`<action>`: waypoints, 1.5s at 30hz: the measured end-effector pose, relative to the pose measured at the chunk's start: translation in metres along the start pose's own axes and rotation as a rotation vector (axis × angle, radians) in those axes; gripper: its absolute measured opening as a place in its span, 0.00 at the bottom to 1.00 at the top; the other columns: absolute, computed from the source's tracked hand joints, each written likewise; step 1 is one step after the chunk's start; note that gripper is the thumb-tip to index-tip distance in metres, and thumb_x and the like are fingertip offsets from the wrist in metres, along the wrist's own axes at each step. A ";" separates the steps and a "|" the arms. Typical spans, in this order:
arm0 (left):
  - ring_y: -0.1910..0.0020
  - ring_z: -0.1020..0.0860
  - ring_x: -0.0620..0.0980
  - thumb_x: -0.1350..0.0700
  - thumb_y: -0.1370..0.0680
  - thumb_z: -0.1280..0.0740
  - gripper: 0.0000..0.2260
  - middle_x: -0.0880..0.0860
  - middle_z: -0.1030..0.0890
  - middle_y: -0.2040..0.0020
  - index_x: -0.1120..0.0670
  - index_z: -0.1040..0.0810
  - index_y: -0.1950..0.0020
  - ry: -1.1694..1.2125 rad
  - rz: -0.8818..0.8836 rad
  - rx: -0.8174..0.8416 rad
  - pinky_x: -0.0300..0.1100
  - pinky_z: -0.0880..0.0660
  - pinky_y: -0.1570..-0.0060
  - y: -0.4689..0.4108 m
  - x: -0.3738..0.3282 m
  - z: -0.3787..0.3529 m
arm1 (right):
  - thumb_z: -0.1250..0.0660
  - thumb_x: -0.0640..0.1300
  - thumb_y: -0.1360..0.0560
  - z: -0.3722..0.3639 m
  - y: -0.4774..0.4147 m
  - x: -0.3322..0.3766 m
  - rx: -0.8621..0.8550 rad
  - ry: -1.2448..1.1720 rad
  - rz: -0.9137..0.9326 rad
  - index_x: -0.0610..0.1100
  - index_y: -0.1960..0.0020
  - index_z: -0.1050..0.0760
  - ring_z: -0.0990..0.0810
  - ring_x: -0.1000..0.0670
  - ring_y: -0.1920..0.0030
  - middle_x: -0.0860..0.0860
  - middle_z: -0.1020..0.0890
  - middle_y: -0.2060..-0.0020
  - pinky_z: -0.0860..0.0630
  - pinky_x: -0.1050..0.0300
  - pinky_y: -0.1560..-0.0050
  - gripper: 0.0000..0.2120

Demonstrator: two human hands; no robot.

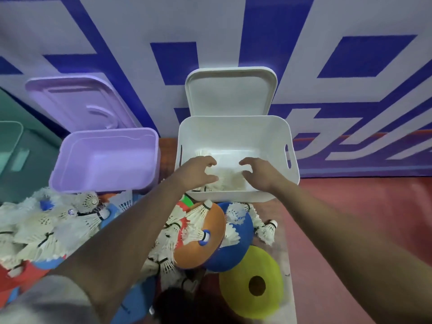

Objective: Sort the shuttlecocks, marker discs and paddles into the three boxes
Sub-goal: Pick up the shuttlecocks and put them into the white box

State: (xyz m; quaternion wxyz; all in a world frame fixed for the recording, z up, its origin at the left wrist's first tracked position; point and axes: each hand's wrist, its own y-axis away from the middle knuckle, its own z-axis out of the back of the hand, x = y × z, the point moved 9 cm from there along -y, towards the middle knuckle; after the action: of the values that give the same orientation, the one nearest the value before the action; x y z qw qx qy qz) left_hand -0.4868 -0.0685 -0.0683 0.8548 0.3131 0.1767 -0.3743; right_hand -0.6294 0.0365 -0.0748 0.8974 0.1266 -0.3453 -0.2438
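Note:
Both hands reach over the near rim of the white box (236, 127). My left hand (198, 171) and my right hand (259, 173) hover with fingers spread and loosely bent, facing each other, above white shuttlecocks (230, 180) lying in the box. Neither hand plainly grips anything. On the floor in front lies a pile of shuttlecocks (46, 228) mixed with marker discs: an orange disc (198, 251), a blue disc (233, 256) and a yellow disc (254, 286) with a hole in its middle.
A purple box (105, 160) stands left of the white one, its purple lid (77, 101) leaning on the wall behind. The white lid (231, 90) leans behind the white box. A teal box (14, 146) is at the far left. Red floor (350, 218) extends right.

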 end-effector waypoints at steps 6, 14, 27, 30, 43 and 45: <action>0.51 0.23 0.40 0.53 0.22 0.32 0.10 0.46 0.21 0.49 0.50 0.22 0.42 0.233 -0.059 -0.255 0.32 0.26 0.53 0.073 -0.028 0.025 | 0.36 0.44 0.22 0.027 0.074 0.033 -0.241 -0.271 0.185 0.47 0.42 0.24 0.22 0.54 0.49 0.51 0.23 0.44 0.24 0.58 0.47 0.10; 0.50 0.24 0.39 0.55 0.24 0.31 0.09 0.48 0.23 0.48 0.51 0.21 0.44 0.103 0.019 -0.158 0.35 0.29 0.52 0.123 0.020 -0.037 | 0.35 0.46 0.24 -0.048 0.109 0.030 -0.138 -0.014 0.203 0.45 0.44 0.23 0.20 0.48 0.53 0.49 0.22 0.49 0.23 0.50 0.52 0.11; 0.40 0.25 0.56 0.49 0.23 0.33 0.21 0.53 0.20 0.41 0.50 0.29 0.31 -0.396 0.169 -0.122 0.47 0.29 0.43 0.079 0.044 -0.084 | 0.39 0.37 0.25 -0.097 0.094 -0.006 -0.071 0.298 0.026 0.41 0.53 0.22 0.20 0.42 0.54 0.44 0.20 0.54 0.35 0.56 0.62 0.07; 0.39 0.27 0.56 0.48 0.25 0.32 0.22 0.55 0.23 0.41 0.51 0.27 0.33 -0.377 0.160 -0.142 0.47 0.30 0.42 0.078 0.045 -0.082 | 0.38 0.39 0.24 -0.081 0.105 0.002 -0.205 0.254 0.057 0.40 0.52 0.22 0.20 0.42 0.57 0.45 0.21 0.55 0.37 0.56 0.64 0.07; 0.63 0.23 0.49 0.60 0.22 0.32 0.05 0.56 0.17 0.55 0.57 0.24 0.47 1.231 0.157 -0.007 0.38 0.29 0.66 0.148 0.039 -0.029 | 0.34 0.45 0.22 -0.008 0.181 0.063 -0.589 -0.356 0.039 0.44 0.53 0.20 0.22 0.54 0.60 0.53 0.19 0.60 0.25 0.57 0.58 0.06; 0.63 0.20 0.51 0.63 0.22 0.34 0.07 0.59 0.16 0.55 0.59 0.27 0.44 1.394 0.136 0.006 0.40 0.26 0.64 0.159 0.040 -0.025 | 0.34 0.46 0.22 -0.010 0.187 0.081 -0.574 -0.459 0.054 0.45 0.54 0.21 0.23 0.58 0.63 0.54 0.19 0.63 0.27 0.62 0.61 0.06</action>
State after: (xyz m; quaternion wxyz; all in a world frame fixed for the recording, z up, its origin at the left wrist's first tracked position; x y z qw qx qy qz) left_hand -0.3429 0.0100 -0.0440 0.5628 0.4928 0.6628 -0.0324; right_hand -0.5047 0.1529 0.0371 0.8016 -0.1977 -0.4584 -0.3290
